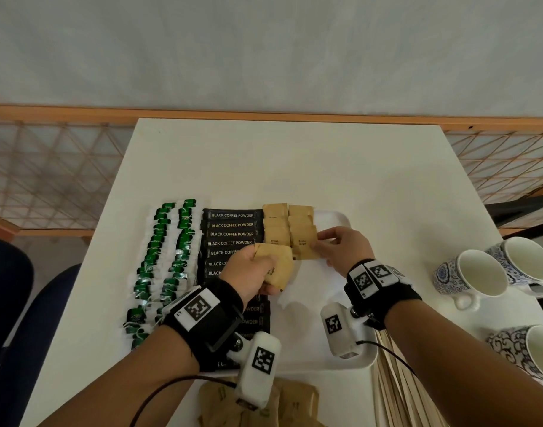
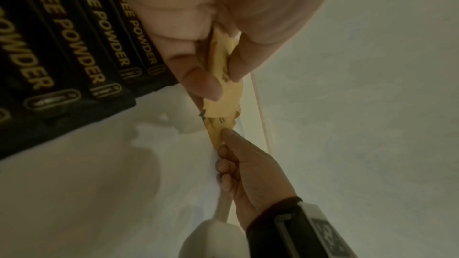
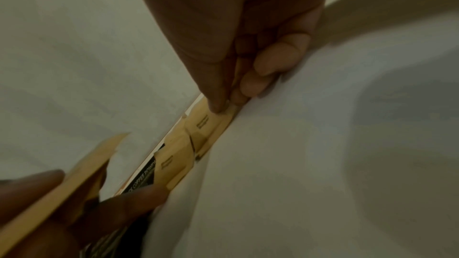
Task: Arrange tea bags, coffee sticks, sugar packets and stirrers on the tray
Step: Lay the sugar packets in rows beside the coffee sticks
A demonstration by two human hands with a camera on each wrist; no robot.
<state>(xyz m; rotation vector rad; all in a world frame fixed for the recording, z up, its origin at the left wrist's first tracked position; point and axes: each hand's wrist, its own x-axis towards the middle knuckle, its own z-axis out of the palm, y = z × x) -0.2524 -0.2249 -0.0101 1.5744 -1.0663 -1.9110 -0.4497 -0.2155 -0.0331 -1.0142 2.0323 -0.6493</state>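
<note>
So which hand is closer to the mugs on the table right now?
The right hand. It pinches a sugar packet on the tray, on the side toward the mugs. The left hand grips a stack of sugar packets over the coffee sticks, farther away.

Tray point(image 1: 332, 218) sits mid-table point(image 1: 295, 155), toward the near edge. On the tray, left to right: two columns of tea bags point(image 1: 164, 260), a column of coffee sticks point(image 1: 231, 229) running far to near, then two short columns of sugar packets point(image 1: 287, 228) at the far end. Left hand point(image 1: 248, 272) over the coffee sticks with a stack of sugar packets point(image 1: 279, 266); right hand point(image 1: 341, 246) just right of the sugar columns, touching the nearest right-column packet point(image 1: 304, 243). Loose sugar packets point(image 1: 295, 402) on the table in front of the tray; stirrers point(image 1: 393, 389) off its near-right corner. Three cups point(image 1: 479, 275) on the table at right, well apart from the tray.
</note>
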